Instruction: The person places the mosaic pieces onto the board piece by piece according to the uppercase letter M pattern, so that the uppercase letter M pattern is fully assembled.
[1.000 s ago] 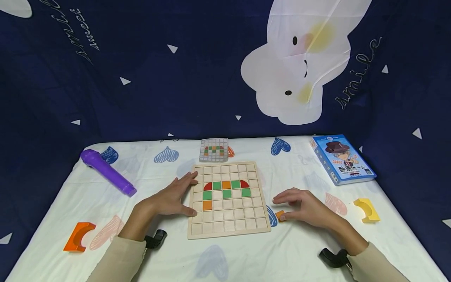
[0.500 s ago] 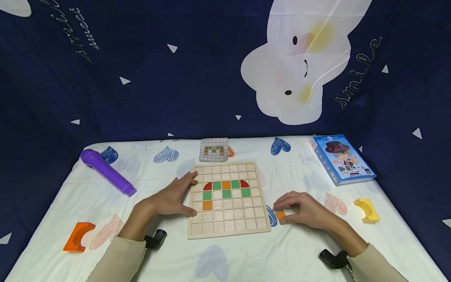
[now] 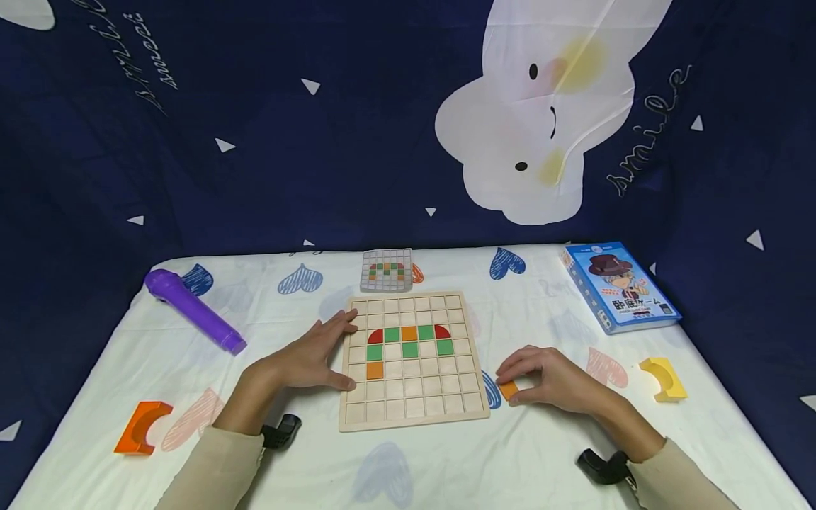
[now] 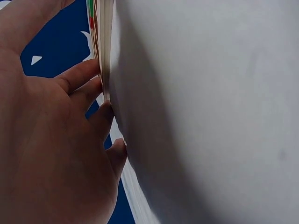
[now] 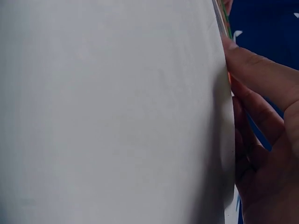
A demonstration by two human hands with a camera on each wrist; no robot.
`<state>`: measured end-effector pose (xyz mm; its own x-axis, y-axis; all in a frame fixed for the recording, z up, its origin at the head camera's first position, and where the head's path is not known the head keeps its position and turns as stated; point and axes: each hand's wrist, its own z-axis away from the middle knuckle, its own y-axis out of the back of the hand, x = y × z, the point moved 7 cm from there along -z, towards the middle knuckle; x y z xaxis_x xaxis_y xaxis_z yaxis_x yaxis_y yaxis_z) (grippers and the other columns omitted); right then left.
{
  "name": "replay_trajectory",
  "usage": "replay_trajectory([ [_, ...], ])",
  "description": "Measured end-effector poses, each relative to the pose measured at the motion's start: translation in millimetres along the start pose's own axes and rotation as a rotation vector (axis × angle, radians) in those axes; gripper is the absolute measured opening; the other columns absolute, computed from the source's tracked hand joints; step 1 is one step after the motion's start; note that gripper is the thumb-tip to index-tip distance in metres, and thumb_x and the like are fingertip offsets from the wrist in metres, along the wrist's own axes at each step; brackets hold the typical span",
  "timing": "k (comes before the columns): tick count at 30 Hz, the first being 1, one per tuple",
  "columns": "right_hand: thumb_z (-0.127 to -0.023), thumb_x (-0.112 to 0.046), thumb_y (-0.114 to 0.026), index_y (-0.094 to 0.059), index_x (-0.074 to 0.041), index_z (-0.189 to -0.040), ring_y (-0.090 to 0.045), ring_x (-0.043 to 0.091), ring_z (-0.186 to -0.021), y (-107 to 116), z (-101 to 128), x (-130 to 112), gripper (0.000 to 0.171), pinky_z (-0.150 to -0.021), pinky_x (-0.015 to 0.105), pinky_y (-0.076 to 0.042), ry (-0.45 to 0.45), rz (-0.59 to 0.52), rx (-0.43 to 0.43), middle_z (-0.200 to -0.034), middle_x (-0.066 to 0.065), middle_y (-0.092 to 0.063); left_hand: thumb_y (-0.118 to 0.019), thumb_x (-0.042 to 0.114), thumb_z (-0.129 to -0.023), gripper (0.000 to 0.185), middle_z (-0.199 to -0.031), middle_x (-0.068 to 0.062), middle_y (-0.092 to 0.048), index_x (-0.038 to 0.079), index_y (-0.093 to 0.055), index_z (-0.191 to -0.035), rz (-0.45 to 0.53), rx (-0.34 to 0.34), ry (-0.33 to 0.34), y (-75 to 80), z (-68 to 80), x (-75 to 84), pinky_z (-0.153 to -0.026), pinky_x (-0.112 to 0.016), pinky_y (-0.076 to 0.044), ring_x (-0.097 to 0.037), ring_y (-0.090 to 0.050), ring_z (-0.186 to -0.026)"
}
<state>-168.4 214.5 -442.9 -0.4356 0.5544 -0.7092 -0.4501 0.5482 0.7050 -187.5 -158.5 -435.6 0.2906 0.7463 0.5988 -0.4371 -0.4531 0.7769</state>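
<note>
Beside the wooden board [image 3: 413, 361], right-hand fingers [image 3: 519, 368] pinch an orange tile [image 3: 508, 389]; left fingers [image 3: 338, 327] lie flat.

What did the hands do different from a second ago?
The right hand came down and curled its fingers round the small orange tile beside the board; it now pinches it on the cloth. The left hand stayed flat against the board's left edge. The coloured tiles on the board did not move.

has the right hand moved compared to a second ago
Yes. The right hand has curled in and dropped slightly toward the small orange block, which it now pinches beside the wooden grid board; earlier its fingers hovered spread above the block.
</note>
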Motion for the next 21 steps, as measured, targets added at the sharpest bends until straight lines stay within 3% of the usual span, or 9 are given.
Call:
replay_trajectory([
  [8, -0.081, -0.029, -0.085, -0.081, -0.029, -0.104, -0.066, 0.0, -0.103, -1.5, -0.8, 1.7, 0.023, -0.095, 0.021, -0.056, -0.022, -0.016, -0.011, -0.106, -0.014, -0.076, -0.087, 0.04, -0.072, 0.112, -0.169, -0.018, -0.027, 0.004, -0.027, -0.159, 0.0, 0.002, -0.007, 0.5, 0.0, 0.4, -0.131, -0.062, -0.009, -0.041, -0.013, -0.16],
  [15, -0.083, -0.032, -0.083, -0.081, -0.029, -0.102, -0.068, 0.0, -0.1, -0.2, -1.9, -1.6, 0.019, -0.093, 0.02, -0.056, -0.017, -0.021, -0.003, -0.104, -0.014, -0.077, -0.087, 0.044, -0.072, 0.119, -0.16, -0.015, -0.043, 0.005, -0.019, -0.162, -0.015, 0.004, -0.009, 0.5, 0.1, 0.2, -0.131, -0.064, -0.01, -0.041, -0.014, -0.16],
  [21, -0.084, -0.027, -0.083, -0.081, -0.023, -0.101, -0.07, 0.003, -0.099, 8.9, -3.7, -7.3, 0.018, -0.092, 0.016, -0.056, 0.015, -0.051, 0.04, -0.103, -0.009, -0.077, -0.086, 0.043, -0.072, 0.119, -0.16, -0.015, -0.042, 0.005, -0.019, -0.162, -0.01, 0.002, -0.006, 0.5, 0.4, 0.4, -0.13, -0.064, -0.01, -0.041, -0.014, -0.16],
])
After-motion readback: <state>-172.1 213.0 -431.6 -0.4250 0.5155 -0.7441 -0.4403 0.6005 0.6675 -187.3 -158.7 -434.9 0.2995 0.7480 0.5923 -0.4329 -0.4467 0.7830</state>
